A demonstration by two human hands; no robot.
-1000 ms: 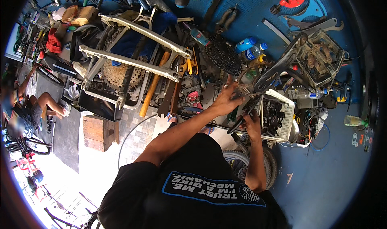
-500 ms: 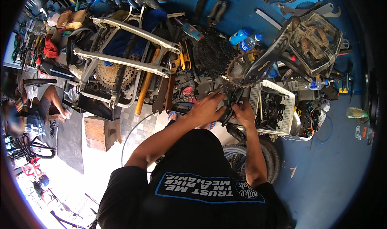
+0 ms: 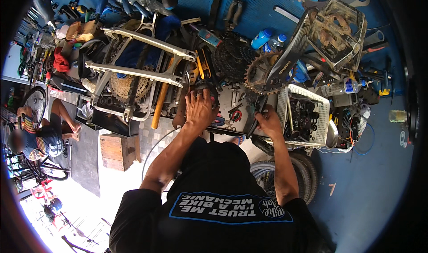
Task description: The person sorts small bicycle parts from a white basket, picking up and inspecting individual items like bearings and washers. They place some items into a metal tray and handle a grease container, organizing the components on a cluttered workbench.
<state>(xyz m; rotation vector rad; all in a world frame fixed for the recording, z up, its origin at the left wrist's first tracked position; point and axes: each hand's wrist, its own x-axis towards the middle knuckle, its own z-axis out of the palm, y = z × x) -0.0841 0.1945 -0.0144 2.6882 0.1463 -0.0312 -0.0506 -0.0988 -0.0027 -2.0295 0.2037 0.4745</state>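
Observation:
My left hand (image 3: 200, 106) lies over the crowded workbench, fingers bent and a little apart above a dark part (image 3: 206, 84). Its fingertips are partly hidden, and no held thing shows there. In my right hand (image 3: 269, 121) is a long dark part (image 3: 255, 118), pinched between thumb and fingers; its kind is not clear. Between the hands lie small red-handled tools (image 3: 235, 115). A crank arm (image 3: 281, 72) with a toothed chainring (image 3: 261, 71) and a muddy pedal (image 3: 337, 33) sits just beyond my right hand.
Left stands a silver bike frame part (image 3: 147, 69) over a large cassette (image 3: 127, 86), with a wooden-handled tool (image 3: 161, 99) alongside. A white basket (image 3: 324, 119) of small parts is at the right. A wooden box (image 3: 117, 152) and a seated person (image 3: 40, 132) are farther left.
My left hand has moved left, away from the dark part, onto the tools. My right hand still holds that part. The view has shifted slightly.

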